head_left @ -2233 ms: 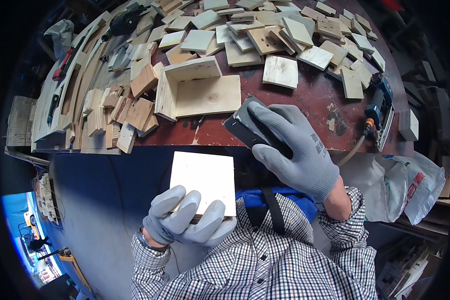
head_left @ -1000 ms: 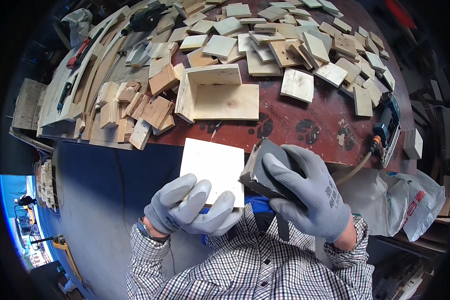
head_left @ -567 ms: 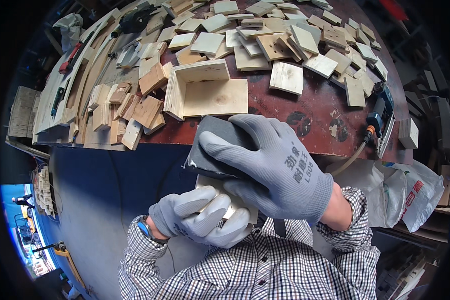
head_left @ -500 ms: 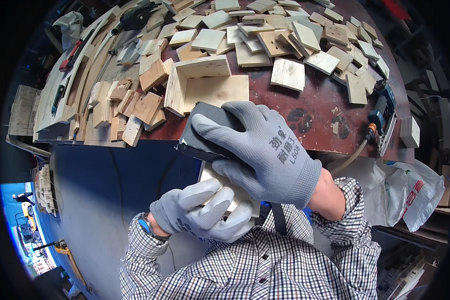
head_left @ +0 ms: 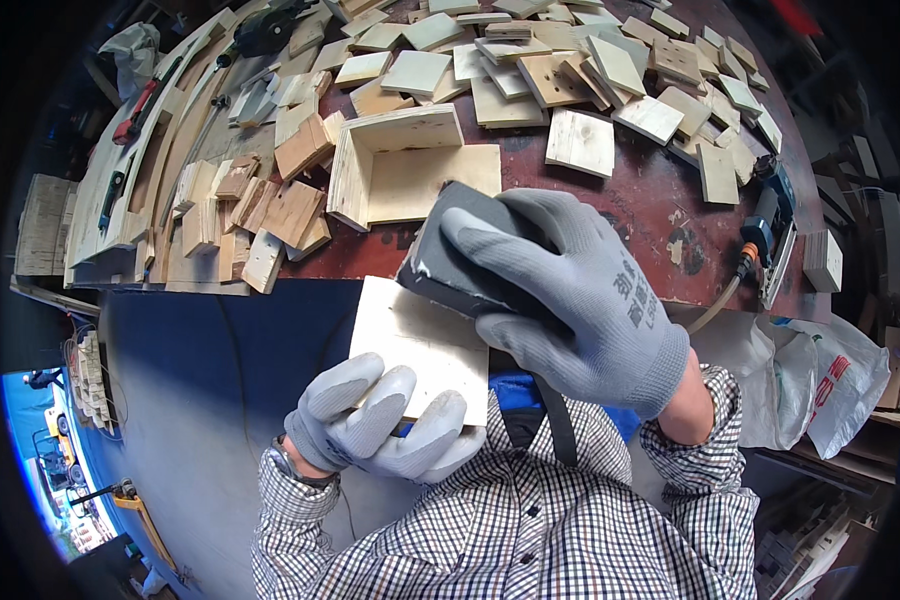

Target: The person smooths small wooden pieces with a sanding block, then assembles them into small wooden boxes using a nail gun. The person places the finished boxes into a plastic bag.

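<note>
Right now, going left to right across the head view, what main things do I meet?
Red-handled tool → left hand holding a pale board → right hand gripping a dark block → blue tool → wooden block.

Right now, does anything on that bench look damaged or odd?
The red tabletop looks scuffed: a pale, ragged patch shows left of the blue tool, breaking the red surface. Farther back, wood pieces lie jumbled.

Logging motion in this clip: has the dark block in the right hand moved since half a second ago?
Yes: judged against the open wooden box on the red table, the dark block in the right hand has shifted rightward.
</note>
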Tool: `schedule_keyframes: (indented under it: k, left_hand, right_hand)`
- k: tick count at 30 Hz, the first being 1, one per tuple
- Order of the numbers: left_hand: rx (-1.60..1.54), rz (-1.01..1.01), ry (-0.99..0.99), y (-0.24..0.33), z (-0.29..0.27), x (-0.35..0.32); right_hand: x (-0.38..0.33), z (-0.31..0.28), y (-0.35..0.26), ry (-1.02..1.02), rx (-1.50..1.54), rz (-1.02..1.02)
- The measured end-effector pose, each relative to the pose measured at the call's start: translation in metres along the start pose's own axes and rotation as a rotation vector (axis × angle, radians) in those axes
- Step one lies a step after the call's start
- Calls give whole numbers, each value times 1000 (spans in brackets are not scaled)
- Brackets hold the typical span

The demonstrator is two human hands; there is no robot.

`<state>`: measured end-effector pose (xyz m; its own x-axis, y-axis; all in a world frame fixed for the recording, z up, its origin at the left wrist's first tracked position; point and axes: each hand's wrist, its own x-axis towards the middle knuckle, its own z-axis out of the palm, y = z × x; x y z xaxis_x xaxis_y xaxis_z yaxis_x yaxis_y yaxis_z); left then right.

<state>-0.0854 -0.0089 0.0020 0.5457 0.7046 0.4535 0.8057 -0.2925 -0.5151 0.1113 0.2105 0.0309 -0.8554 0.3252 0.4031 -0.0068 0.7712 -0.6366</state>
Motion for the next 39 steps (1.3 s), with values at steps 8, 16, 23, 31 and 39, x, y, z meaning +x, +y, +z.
schedule_keyframes:
  k: [8, 16, 23, 31, 39]
  left_hand:
    - [-11, -25, -87, 7, -4, 2]
    - [38, -96, -21, 6, -7, 6]
    - [65, -212, -4, 13, -13, 9]
    - [2, -132, -31, 11, -11, 11]
    - [-52, -242, 70, 18, -5, 18]
  right_hand:
    - [-28, 15, 13, 16, -129, 216]
    - [-18, -10, -15, -49, 72, 10]
    - [-26, 3, 22, 167, 5, 178]
    - [-50, 3, -5, -30, 50, 151]
    - [-43, -7, -14, 110, 51, 105]
